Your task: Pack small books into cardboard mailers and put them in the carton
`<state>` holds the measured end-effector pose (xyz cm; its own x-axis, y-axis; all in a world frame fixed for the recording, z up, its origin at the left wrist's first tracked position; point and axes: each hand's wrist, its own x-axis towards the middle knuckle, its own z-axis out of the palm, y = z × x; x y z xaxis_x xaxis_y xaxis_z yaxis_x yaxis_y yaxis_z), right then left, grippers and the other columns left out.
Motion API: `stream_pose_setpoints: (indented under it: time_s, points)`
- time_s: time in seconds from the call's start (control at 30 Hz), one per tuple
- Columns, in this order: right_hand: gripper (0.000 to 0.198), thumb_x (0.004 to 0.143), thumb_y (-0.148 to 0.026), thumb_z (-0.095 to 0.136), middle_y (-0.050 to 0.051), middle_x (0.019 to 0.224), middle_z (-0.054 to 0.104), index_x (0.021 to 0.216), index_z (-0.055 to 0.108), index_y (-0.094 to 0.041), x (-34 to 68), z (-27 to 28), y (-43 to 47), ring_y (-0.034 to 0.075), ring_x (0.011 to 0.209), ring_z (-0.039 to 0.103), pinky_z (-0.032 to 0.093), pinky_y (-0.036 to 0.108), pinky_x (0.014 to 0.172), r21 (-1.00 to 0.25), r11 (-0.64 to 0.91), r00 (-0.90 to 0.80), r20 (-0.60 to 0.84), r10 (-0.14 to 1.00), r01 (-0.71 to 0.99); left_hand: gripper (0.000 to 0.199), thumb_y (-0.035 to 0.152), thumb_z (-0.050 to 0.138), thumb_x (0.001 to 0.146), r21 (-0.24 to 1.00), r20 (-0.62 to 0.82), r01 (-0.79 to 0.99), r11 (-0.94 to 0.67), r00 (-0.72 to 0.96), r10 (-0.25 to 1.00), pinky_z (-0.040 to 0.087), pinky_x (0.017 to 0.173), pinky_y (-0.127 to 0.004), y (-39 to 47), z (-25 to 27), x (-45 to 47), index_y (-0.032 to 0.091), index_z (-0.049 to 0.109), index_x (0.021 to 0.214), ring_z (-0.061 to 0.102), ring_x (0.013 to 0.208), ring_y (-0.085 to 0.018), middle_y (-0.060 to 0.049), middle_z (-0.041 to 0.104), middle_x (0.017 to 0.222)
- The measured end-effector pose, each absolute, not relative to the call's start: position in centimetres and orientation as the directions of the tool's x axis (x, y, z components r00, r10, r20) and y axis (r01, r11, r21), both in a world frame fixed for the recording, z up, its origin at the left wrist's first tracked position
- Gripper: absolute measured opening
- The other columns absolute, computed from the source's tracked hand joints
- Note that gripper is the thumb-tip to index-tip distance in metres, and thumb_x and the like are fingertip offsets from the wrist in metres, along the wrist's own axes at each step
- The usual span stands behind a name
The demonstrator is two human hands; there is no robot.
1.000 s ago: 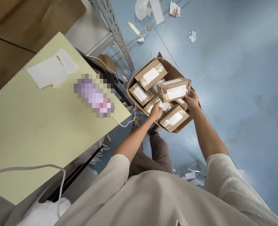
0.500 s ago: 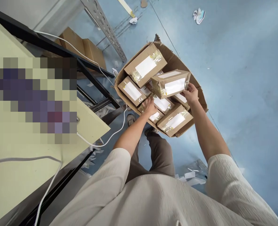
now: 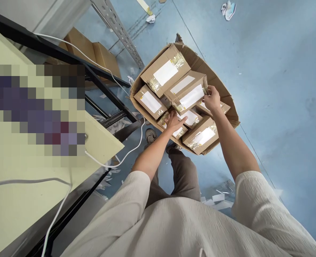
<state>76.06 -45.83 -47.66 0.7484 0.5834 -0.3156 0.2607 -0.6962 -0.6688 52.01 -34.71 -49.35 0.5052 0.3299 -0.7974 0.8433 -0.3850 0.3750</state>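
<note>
A large open carton (image 3: pixel 214 79) with worn edges stands on the floor in front of me, holding several small brown boxes with white labels and clear tape. My right hand (image 3: pixel 212 99) grips the right end of one labelled cardboard box (image 3: pixel 181 93), which lies tilted over the others in the middle. My left hand (image 3: pixel 174 121) rests with spread fingers on the boxes at the near left, by a smaller taped box (image 3: pixel 179 132). Another labelled box (image 3: pixel 166 70) lies at the far left, and one more (image 3: pixel 200 135) at the near right.
To the left is a pale yellow table (image 3: pixel 19 214) with a white cable (image 3: pixel 131 150) hanging off it; part of it is blurred out. A perforated metal post (image 3: pixel 120 34) and brown boxes (image 3: pixel 80 44) stand behind. Paper scraps (image 3: pixel 219 200) litter the blue floor.
The box in my right hand has moved left and down against the far-left box. My left hand has slid a little right, and its fingers have spread.
</note>
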Motion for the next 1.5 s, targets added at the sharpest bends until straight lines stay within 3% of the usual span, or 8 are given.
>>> stream_pose_setpoints:
  time_s: [0.1, 0.27, 0.57, 0.67, 0.87, 1.07, 1.23, 1.5]
  points:
    - [0.093, 0.097, -0.081, 0.075, 0.017, 0.157, 0.067, 0.17, 0.053, -0.028, 74.3, -49.0, -44.2, 0.042, 0.149, 0.062, 0.06, 0.067, 0.121, -0.712, -0.68, 0.724, -0.373, 0.58, 0.177, 0.097, 0.08, 0.054, 0.108, 0.351, -0.807, 0.832, -0.429, 0.501, 0.312, 0.03, 0.145, -0.062, -35.3, -49.7, 52.1, 0.021, 0.044, 0.185, 0.023, 0.183, -0.045, -0.017, 0.023, 0.199]
    - [0.131, 0.083, -0.102, 0.079, 0.024, 0.174, 0.04, 0.182, 0.034, -0.029, 72.9, -51.3, -42.9, 0.049, 0.169, 0.038, 0.037, 0.076, 0.137, -0.696, -0.693, 0.756, -0.349, 0.553, 0.186, 0.083, 0.072, 0.063, 0.106, 0.336, -0.815, 0.809, -0.482, 0.506, 0.282, 0.026, 0.146, -0.063, -36.9, -50.6, 51.7, 0.024, 0.06, 0.173, 0.017, 0.184, -0.047, -0.013, 0.027, 0.198]
    - [0.093, 0.101, -0.086, 0.07, 0.022, 0.155, 0.064, 0.165, 0.053, -0.022, 74.7, -52.6, -43.5, 0.046, 0.149, 0.061, 0.052, 0.072, 0.128, -0.637, -0.716, 0.762, -0.302, 0.573, 0.286, 0.102, 0.047, 0.067, 0.104, 0.359, -0.787, 0.754, -0.551, 0.562, 0.256, 0.021, 0.147, -0.068, -37.8, -50.9, 50.8, 0.021, 0.022, 0.192, 0.018, 0.185, -0.043, -0.018, 0.019, 0.199]
    - [0.083, 0.104, -0.075, 0.069, 0.022, 0.159, 0.064, 0.165, 0.055, -0.021, 74.6, -54.1, -41.2, 0.047, 0.149, 0.062, 0.051, 0.074, 0.129, -0.615, -0.715, 0.754, -0.281, 0.593, 0.333, 0.094, 0.039, 0.065, 0.105, 0.389, -0.751, 0.721, -0.573, 0.609, 0.257, 0.027, 0.146, -0.067, -37.9, -50.6, 50.2, 0.016, 0.031, 0.189, 0.023, 0.184, -0.042, -0.022, 0.021, 0.198]
    - [0.091, 0.103, -0.055, 0.07, 0.026, 0.163, 0.062, 0.18, 0.044, -0.017, 72.2, -58.4, -38.5, 0.047, 0.145, 0.066, 0.053, 0.074, 0.127, -0.597, -0.717, 0.648, -0.392, 0.653, 0.361, 0.063, 0.017, 0.047, 0.109, 0.537, -0.456, 0.514, -0.669, 0.844, 0.282, 0.03, 0.148, -0.056, -35.6, -50.5, 49.3, 0.02, 0.061, 0.171, 0.042, 0.177, -0.03, -0.016, 0.053, 0.184]
    - [0.104, 0.106, -0.069, 0.061, 0.027, 0.184, 0.042, 0.19, 0.022, -0.021, 69.9, -57.9, -43.5, 0.049, 0.158, 0.052, 0.051, 0.073, 0.125, -0.451, -0.81, 0.671, -0.471, 0.573, 0.375, 0.085, 0.036, 0.057, 0.111, 0.438, -0.519, 0.596, -0.673, 0.779, 0.352, 0.012, 0.149, -0.072, -31.8, -53.3, 52.6, 0.023, 0.029, 0.19, 0.008, 0.187, -0.038, -0.014, 0.025, 0.199]
    - [0.115, 0.1, -0.086, 0.06, 0.031, 0.177, 0.05, 0.189, 0.023, -0.022, 65.0, -54.8, -47.3, 0.058, 0.157, 0.047, 0.043, 0.085, 0.122, -0.181, -0.935, 0.594, -0.731, 0.335, 0.306, 0.091, 0.048, 0.053, 0.114, 0.316, -0.658, 0.653, -0.689, 0.674, 0.337, 0.014, 0.147, -0.074, -32.4, -52.5, 53.2, 0.026, 0.015, 0.194, -0.005, 0.187, -0.04, -0.011, 0.007, 0.202]
    - [0.095, 0.104, -0.084, 0.059, 0.032, 0.163, 0.063, 0.173, 0.049, -0.018, 63.4, -55.0, -46.8, 0.056, 0.152, 0.054, 0.044, 0.083, 0.126, -0.302, -0.941, 0.553, -0.763, 0.335, 0.153, 0.111, 0.058, 0.067, 0.109, 0.268, -0.753, 0.699, -0.663, 0.581, 0.309, 0.012, 0.146, -0.075, -32.5, -52.3, 52.5, 0.031, 0.0, 0.194, -0.02, 0.185, -0.04, -0.007, -0.002, 0.202]
